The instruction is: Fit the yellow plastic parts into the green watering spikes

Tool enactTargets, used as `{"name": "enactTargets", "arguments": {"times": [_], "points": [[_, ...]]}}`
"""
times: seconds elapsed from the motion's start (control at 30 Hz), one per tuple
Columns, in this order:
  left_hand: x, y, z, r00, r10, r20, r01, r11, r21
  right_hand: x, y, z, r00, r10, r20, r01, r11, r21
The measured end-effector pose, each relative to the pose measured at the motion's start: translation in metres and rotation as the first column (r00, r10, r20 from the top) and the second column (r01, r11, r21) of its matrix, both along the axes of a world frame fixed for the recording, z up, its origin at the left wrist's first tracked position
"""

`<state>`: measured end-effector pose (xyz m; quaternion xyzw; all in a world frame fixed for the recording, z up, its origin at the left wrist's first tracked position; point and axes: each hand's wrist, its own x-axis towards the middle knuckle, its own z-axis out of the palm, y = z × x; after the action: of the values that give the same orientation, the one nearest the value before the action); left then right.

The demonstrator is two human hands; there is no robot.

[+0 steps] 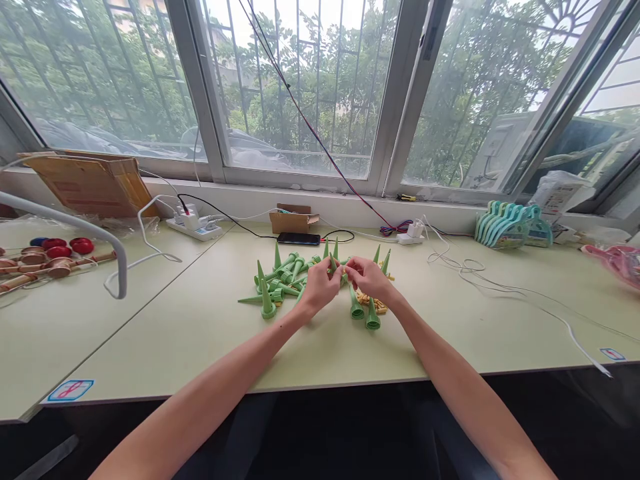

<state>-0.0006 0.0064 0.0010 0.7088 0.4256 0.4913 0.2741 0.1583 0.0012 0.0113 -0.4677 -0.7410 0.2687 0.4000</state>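
While left hand (323, 285) is pinching green cone (333, 264) by cone pile (287, 275) on desk (320, 360), right hand (369, 277) is hovering just beside, its hold unclear; weak pinch could be letting cone slip, stray right hand could be knocking nearby cones (373, 323), scattering yellow pieces (378, 307).

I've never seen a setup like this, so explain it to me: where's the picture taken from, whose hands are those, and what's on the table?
There's no machine: these are a person's bare hands, seen from a camera worn on their head, looking forward and down. The left hand holds a green cone. The right hand is close by; what its fingertips hold, if anything, is too small to tell. Around them on the pale table are other cones and small yellow pieces. Behind sit a dark phone and a cardboard box.
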Motion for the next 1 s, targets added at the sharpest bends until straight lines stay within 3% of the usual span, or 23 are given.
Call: {"name": "enactTargets", "arguments": {"times": [0.3,0.53,0.77,1.0], "points": [[0.0016,-0.0054,0.0002,0.998,-0.047,-0.031,0.047,0.999,0.011,0.0018,0.0035,-0.0018,0.990,-0.103,0.099,0.101,0.995,0.028],[0.0017,-0.0066,0.0025,0.997,-0.077,-0.006,0.077,0.997,-0.022,0.0017,0.0035,-0.0011,0.988,-0.093,0.120,0.088,0.995,0.053],[0.0018,-0.0059,0.0059,1.000,-0.005,-0.002,0.005,0.999,-0.050,-0.0001,0.0023,-0.0021,0.991,-0.100,0.087,0.096,0.994,0.044],[0.0020,-0.0043,0.0042,1.000,-0.027,0.015,0.028,0.998,-0.059,0.0013,0.0020,-0.0023,0.990,-0.098,0.101,0.096,0.995,0.025]]}}
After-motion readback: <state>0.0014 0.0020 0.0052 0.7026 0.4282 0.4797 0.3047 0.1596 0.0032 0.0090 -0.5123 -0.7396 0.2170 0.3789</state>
